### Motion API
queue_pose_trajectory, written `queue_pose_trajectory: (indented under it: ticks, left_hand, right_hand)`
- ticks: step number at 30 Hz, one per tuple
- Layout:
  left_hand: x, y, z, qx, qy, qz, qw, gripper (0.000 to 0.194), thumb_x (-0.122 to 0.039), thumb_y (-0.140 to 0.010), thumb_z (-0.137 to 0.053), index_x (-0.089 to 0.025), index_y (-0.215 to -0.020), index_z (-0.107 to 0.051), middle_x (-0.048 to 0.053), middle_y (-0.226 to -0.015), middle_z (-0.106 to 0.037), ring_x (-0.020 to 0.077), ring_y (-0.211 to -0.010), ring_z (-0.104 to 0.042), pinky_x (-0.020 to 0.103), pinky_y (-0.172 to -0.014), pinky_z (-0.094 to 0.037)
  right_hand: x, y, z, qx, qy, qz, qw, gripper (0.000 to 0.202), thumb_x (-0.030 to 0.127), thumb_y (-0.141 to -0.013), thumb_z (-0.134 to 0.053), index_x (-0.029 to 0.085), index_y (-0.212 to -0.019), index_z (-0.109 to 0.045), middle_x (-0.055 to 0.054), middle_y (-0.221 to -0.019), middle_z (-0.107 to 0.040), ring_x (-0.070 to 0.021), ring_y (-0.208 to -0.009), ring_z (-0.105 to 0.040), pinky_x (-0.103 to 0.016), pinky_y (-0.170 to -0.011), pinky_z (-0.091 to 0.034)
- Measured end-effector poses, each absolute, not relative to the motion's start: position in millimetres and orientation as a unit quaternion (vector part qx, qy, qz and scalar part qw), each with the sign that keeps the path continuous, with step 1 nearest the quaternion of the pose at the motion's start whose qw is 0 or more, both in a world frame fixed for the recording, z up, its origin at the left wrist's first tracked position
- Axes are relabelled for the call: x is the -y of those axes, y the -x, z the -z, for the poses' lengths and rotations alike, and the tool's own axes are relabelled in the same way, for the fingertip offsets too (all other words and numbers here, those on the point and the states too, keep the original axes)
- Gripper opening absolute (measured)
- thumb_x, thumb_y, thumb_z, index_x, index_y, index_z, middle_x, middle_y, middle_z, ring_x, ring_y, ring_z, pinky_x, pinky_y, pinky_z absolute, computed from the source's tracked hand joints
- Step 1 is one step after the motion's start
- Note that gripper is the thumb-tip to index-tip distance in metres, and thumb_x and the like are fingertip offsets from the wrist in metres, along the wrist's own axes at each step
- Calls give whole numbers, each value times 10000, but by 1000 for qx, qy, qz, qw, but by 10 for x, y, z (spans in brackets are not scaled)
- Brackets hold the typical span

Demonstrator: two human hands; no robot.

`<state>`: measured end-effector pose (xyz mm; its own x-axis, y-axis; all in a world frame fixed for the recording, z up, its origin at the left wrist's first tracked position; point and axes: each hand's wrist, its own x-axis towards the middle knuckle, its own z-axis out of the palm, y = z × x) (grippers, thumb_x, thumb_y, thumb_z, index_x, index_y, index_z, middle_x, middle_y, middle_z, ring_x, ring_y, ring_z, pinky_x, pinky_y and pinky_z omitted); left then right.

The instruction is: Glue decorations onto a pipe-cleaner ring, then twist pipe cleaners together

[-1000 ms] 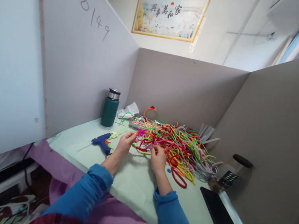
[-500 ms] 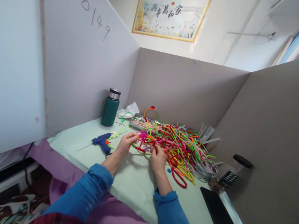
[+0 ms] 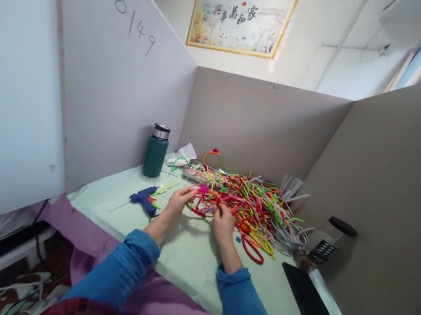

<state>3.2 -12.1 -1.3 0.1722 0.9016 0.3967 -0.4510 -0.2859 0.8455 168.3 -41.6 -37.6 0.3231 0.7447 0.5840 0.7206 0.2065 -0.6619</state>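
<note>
Between my two hands is a ring of fuzzy pipe cleaners (image 3: 198, 212) in orange, red and green, with a magenta flower shape (image 3: 203, 190) on its upper left part. My left hand (image 3: 178, 201) pinches the ring's left side next to the flower. At the ring's right side, my right hand (image 3: 223, 221) has its fingers closed on it. Just beyond and to the right lies a big tangled pile of colourful pipe cleaners (image 3: 255, 199). A blue glue gun (image 3: 145, 199) rests on the table to the left of my left hand.
A green bottle (image 3: 156, 151) stands at the back left, near white tissue (image 3: 187, 152) and a metal tray (image 3: 191, 175). On the right are a black flat object (image 3: 316, 311) and a clear container with a black lid (image 3: 342, 226). Grey partitions (image 3: 264, 128) enclose the table.
The flower and the upper part of the ring have shifted very slightly to the right. Both hands keep their hold and have barely moved.
</note>
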Motion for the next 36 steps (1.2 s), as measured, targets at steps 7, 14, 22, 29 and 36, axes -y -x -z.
queue_pose_trajectory:
  ticks: [7,14,22,29,36]
  left_hand:
    - [31,-15,68,-232,-505,-663,502,267,-408,-681,-668,-151,-687,-596,-40,-558,-455,78,-529,-398,216,-516,-312]
    - [3,22,87,-243,-462,-707,478,211,-350,-719,-637,-157,-665,-570,-57,-513,-381,70,-501,-365,208,-514,-317]
    - [49,12,47,-227,-439,-696,521,231,-363,-678,-678,-149,-703,-593,-69,-475,-360,54,-436,-328,198,-447,-293]
    - [50,9,49,-230,-453,-669,543,238,-365,-654,-687,-154,-681,-580,-72,-463,-362,52,-419,-328,194,-427,-272]
    - [38,7,89,-241,-494,-659,513,220,-362,-675,-664,-151,-702,-608,-60,-487,-409,54,-441,-351,193,-443,-276]
  right_hand:
    - [447,-1725,326,557,621,-12,551,373,433,-844,-393,175,-842,-662,-65,-771,-683,-191,-678,-583,-270,-626,-381]
    - [447,-2140,198,402,658,-38,636,393,443,-810,-401,146,-861,-652,-74,-730,-679,-177,-572,-561,-269,-566,-384]
    - [785,-2712,173,572,749,-36,333,211,310,-717,-539,218,-726,-728,-39,-732,-702,-200,-717,-612,-268,-617,-377]
    - [902,-2607,141,600,783,-47,156,181,190,-600,-630,264,-731,-732,-34,-817,-706,-191,-760,-608,-254,-588,-331]
    - [863,-2567,164,607,757,-29,239,99,212,-650,-599,221,-681,-692,-49,-727,-681,-188,-682,-586,-264,-563,-313]
